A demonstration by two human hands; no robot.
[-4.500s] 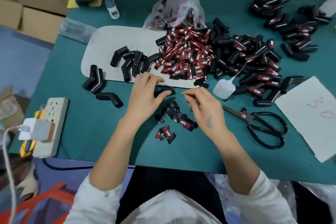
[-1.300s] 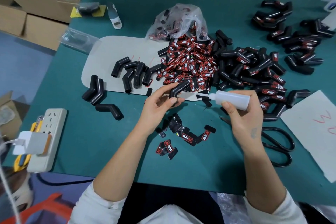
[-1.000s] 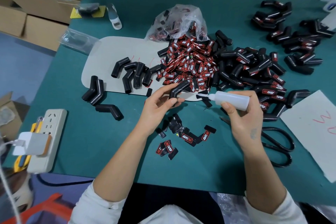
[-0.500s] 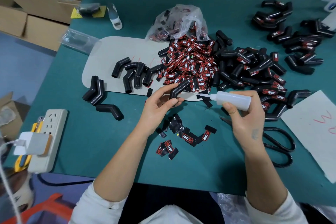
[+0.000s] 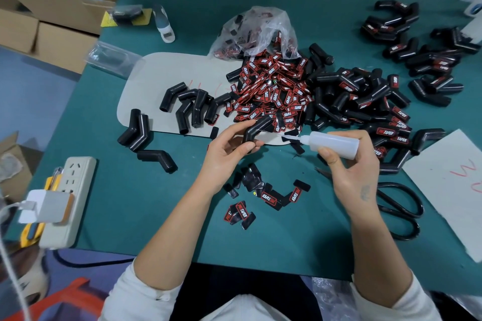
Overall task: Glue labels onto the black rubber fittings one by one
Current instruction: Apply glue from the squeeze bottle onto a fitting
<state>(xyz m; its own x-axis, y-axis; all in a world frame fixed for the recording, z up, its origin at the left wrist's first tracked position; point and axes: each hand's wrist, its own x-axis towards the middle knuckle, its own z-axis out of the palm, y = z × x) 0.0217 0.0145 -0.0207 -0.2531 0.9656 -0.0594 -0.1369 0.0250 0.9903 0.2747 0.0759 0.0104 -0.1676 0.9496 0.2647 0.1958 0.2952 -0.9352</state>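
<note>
My left hand [image 5: 227, 150] grips a bent black rubber fitting [image 5: 257, 128] above the green table. My right hand [image 5: 350, 171] holds a translucent glue bottle [image 5: 333, 143] on its side, with the thin nozzle pointing left and its tip close to the fitting. A heap of red-and-black labels [image 5: 271, 91] lies just behind the hands. Several loose labels [image 5: 268, 197] lie on the table below the hands. Unlabelled fittings [image 5: 190, 105] rest on a grey mat [image 5: 151, 81] to the left. Labelled fittings [image 5: 365, 104] are piled to the right.
Black scissors [image 5: 399, 210] lie under my right wrist, beside a white paper sheet [image 5: 448, 185]. A power strip [image 5: 67, 198] with a charger sits at the left table edge. A plastic bag [image 5: 255, 31] of labels stands behind the heap. More labelled fittings [image 5: 417, 47] lie far right.
Over 4.5 s my right hand picked up the glue bottle and my left lifted a fitting. In the last second both hands have held nearly still, nozzle at the fitting.
</note>
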